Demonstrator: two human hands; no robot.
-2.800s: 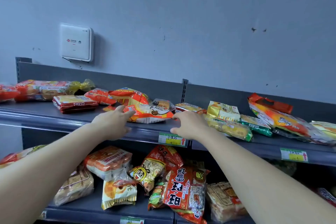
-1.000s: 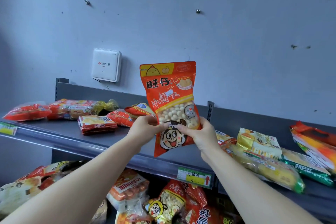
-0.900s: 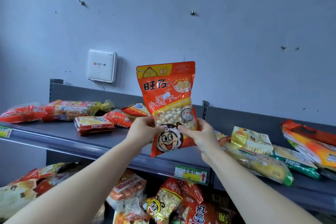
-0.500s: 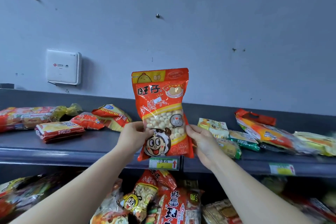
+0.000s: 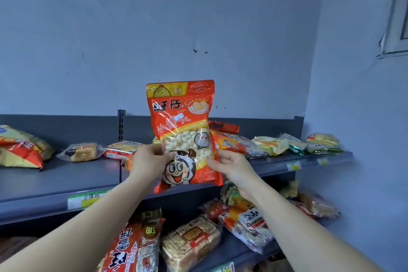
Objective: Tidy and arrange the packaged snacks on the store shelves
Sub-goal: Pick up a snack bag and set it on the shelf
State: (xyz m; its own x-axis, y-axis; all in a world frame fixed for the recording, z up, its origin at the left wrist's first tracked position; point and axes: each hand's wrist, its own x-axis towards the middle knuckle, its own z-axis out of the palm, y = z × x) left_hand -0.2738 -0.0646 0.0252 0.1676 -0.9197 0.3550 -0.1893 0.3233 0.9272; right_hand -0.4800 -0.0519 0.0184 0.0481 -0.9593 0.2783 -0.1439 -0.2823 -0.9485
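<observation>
We hold a red snack bag (image 5: 183, 130) upright in the middle of the frame, its printed front facing us, with a clear window showing small pale balls and a cartoon face below it. Our left hand (image 5: 150, 161) grips the bag's lower left edge, thumb across the front and fingers curled behind. Our right hand (image 5: 234, 165) pinches the lower right edge in the same way. The bag hangs in the air in front of the upper shelf (image 5: 66, 179), and its bottom edge overlaps the shelf's front lip in the picture; whether it touches the lip we cannot tell.

On the upper shelf at the left edge of the frame lies a large orange and yellow bag (image 5: 19, 148), and to its right a clear-wrapped cake (image 5: 82, 152). Right of the held bag, an orange packet (image 5: 234, 139) lies flat, then a yellow packet (image 5: 271, 144), and near the right end a small stack of green and yellow packets (image 5: 322, 143). A green price label (image 5: 86, 200) sits on the shelf's front lip, lower left of centre.

On the lower shelf (image 5: 229, 249), along the bottom of the frame, we see a red packet with large characters (image 5: 128, 247), a clear pack of brown cakes (image 5: 192, 238) just beside it, and a white and orange bag (image 5: 249, 221) further right. A grey-blue wall (image 5: 198, 28) fills the upper frame.
</observation>
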